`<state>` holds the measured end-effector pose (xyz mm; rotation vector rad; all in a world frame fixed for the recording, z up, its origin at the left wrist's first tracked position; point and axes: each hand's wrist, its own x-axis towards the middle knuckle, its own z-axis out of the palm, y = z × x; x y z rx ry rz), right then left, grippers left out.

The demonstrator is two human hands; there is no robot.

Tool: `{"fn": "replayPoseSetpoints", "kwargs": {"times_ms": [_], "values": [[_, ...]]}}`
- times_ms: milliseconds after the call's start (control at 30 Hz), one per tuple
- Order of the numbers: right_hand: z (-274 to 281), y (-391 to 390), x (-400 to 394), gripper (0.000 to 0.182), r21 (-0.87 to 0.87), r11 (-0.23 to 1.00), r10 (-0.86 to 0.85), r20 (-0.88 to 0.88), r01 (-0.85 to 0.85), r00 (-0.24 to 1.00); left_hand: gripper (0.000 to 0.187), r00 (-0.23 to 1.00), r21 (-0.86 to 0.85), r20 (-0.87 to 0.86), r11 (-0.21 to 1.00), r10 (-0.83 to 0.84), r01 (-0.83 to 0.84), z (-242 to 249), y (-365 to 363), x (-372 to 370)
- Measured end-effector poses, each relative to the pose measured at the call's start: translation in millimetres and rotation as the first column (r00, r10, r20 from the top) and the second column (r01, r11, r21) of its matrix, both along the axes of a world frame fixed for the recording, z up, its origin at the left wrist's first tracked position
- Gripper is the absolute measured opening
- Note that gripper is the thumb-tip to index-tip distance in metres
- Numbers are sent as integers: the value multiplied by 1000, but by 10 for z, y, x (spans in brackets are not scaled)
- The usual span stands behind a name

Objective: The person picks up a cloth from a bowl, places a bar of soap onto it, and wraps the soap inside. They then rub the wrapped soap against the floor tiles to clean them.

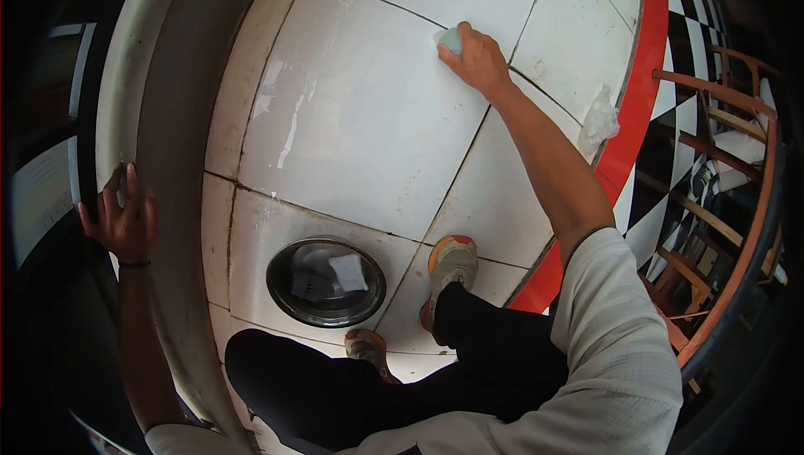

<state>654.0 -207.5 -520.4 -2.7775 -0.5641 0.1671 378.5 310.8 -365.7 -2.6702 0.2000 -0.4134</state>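
Observation:
My right hand is closed round a pale blue-green sponge and presses it on the white tiles at the top middle. Part of the sponge is hidden by the fingers. Over at the left, my left hand is open, its fingers spread against the rounded pale ledge. Wet streaks shine on the large tile between the hands. Below them a round metal basin stands near my feet, with a white piece, a cloth or sponge, in what looks like water.
My shoes stand on the tiles right of the basin. A crumpled clear plastic bag lies by the red border strip. Beyond it are black-and-white checkered tiles and wooden chairs at the right.

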Motion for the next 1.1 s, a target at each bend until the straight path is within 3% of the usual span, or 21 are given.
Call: {"fn": "replayPoseSetpoints", "kwargs": {"times_ms": [167,300,400,633,733,800,867,1033,1100], "values": [[29,1243,338,46,-9,1000,18,-139,-20,990,47,998,-25,56,1000,-10,12,3,-38,38],[80,1615,445,49,1,999,36,-222,-37,974,49,999,0,33,999,36,-36,6,-22,3],[33,1245,337,50,6,999,32,-179,-32,983,53,999,-6,30,999,41,-41,-2,-6,-6],[151,-581,-91,39,-54,997,-62,-118,56,991,55,999,-18,24,999,40,-39,-11,-11,-14],[222,-698,-150,38,-22,998,-61,-113,59,992,52,998,-24,64,1000,20,-19,-35,-18,-6],[170,-572,-154,39,-24,996,-86,-100,84,991,46,996,-26,87,1000,6,-4,-35,-26,26],[101,-245,-47,38,12,1000,-7,-47,8,999,45,997,-34,82,999,9,-7,-27,-26,35],[-107,933,360,43,36,991,130,-7,-130,991,43,997,-39,77,999,-12,15,-6,-22,68],[-84,1492,464,47,76,989,135,-73,-129,988,44,998,-37,59,999,-17,19,4,-20,58]]}}
